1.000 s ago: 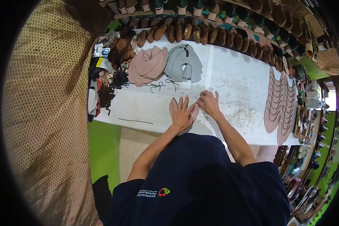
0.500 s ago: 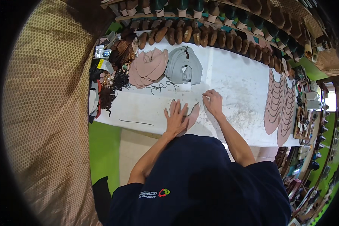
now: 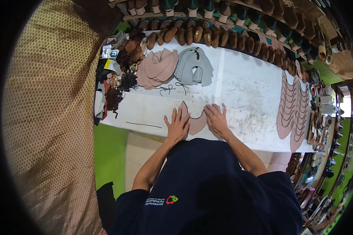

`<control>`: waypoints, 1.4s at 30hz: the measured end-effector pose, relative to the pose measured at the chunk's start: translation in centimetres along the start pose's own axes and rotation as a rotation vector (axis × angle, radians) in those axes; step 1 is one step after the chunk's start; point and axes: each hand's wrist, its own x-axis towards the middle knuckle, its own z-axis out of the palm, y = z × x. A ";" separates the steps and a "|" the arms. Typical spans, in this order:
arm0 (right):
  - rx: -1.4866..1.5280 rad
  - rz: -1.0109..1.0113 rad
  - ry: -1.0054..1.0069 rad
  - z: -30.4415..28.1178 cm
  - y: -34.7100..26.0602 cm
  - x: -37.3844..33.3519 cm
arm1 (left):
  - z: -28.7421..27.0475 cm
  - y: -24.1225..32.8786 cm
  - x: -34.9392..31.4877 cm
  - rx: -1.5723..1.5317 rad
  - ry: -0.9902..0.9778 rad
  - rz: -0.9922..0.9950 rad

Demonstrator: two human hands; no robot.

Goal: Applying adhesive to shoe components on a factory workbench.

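A pink shoe-upper piece (image 3: pixel 195 124) lies flat on the white table in front of me, a dark strip running along its curved inner edge. My left hand (image 3: pixel 177 128) rests on its left side with fingers spread. At the opposite side, my right hand (image 3: pixel 217 118) lies with outstretched fingers over the right tip, hiding it. Left of my left hand is a long dark cord (image 3: pixel 143 124). Short bits of dark cord (image 3: pixel 167 90) lie beyond the piece. Farther off sit a fanned stack of pink pieces (image 3: pixel 157 70) and a stack of grey U-shaped pieces (image 3: pixel 184 64).
Overlapping pink uppers with dark edging (image 3: pixel 285 127) line the white table's (image 3: pixel 247 84) right end. Brown shoe lasts (image 3: pixel 198 34) stand along the back, below a shelf of heeled shoes. Trimmings and dark strips (image 3: pixel 113 101) crowd the left end; tools and boxes (image 3: pixel 325 100) the right.
My right hand has come left and nearer, onto the right tip of the pink piece. My left hand has shifted left and nearer, uncovering more of its middle.
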 end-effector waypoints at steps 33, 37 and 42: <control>0.088 -0.155 -0.112 -0.3 -0.9 -1.3 | 1.7 1.3 -0.4 0.006 0.022 0.162; 0.036 -0.177 -0.117 -0.2 -0.8 -1.6 | 1.4 1.5 -0.4 0.080 -0.010 0.181; 0.061 -0.222 -0.103 -0.1 -0.9 -1.1 | 1.4 1.3 -0.5 0.110 -0.029 0.191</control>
